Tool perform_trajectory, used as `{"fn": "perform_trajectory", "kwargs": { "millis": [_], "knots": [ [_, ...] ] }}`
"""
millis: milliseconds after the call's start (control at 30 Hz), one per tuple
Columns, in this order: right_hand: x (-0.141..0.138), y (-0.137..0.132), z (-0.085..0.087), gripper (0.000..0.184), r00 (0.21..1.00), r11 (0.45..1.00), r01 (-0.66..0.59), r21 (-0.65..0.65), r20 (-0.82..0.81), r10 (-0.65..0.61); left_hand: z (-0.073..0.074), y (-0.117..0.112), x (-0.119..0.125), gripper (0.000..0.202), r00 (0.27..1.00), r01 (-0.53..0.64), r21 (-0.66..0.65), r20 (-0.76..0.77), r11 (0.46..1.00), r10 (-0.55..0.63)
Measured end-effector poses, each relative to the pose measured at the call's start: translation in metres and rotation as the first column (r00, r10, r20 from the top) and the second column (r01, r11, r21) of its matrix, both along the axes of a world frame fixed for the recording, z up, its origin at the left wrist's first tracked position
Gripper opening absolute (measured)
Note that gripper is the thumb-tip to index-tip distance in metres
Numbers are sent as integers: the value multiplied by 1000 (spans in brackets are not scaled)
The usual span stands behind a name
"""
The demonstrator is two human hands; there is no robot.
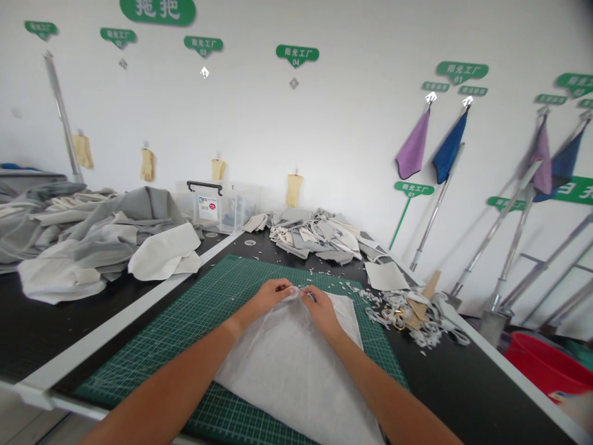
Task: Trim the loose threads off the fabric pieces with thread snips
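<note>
A light grey cloth (296, 364) is spread over the green cutting mat (152, 346), its near part reaching toward me. At the cloth's far edge, my left hand (275, 295) is closed, its thumb and fingers pinching the fabric. My right hand (320, 306) pinches the same edge just beside it, the fingertips of both hands almost meeting. The fabric is gathered and slightly raised between them. Something small and dark shows by the right fingers, too little of it visible to name.
Grey and white fabric heaps (92, 228) lie left, with a clear plastic box (208, 210) behind. Cut fabric pieces (319, 235) are piled at the back. Scraps (424, 321) with scissor handles (399, 319) lie right, above a red bucket (546, 364).
</note>
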State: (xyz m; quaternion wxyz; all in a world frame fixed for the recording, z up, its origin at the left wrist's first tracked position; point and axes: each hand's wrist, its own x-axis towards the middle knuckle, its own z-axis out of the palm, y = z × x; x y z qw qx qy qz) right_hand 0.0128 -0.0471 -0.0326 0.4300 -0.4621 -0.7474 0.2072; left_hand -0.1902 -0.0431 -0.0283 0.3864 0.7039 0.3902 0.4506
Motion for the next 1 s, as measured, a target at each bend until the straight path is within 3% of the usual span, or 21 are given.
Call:
{"fn": "perform_trajectory", "kwargs": {
  "millis": [333, 567, 767, 1000],
  "knots": [
    [-2, -9, 3, 26, 999, 999, -40, -14, 10, 40, 0, 5, 1, 41, 1000, -29, 38, -6, 999, 29],
    [0, -7, 0, 25, 1000, 1000, 11, -6, 0, -11, 2, 0, 0, 42, 1000, 13, -43, -24, 999, -14],
    [-1, -8, 1, 27, 1000, 1000, 11, -28, 19, -10, 2, 3, 0, 38, 998, -58, 33, -32, 998, 59],
    [-1, -11, 3, 32, 998, 997, 29, -73, -59, -34, 7, -3, 0, 36, 999, -43, 34, 10, 998, 42]
  ]
}}
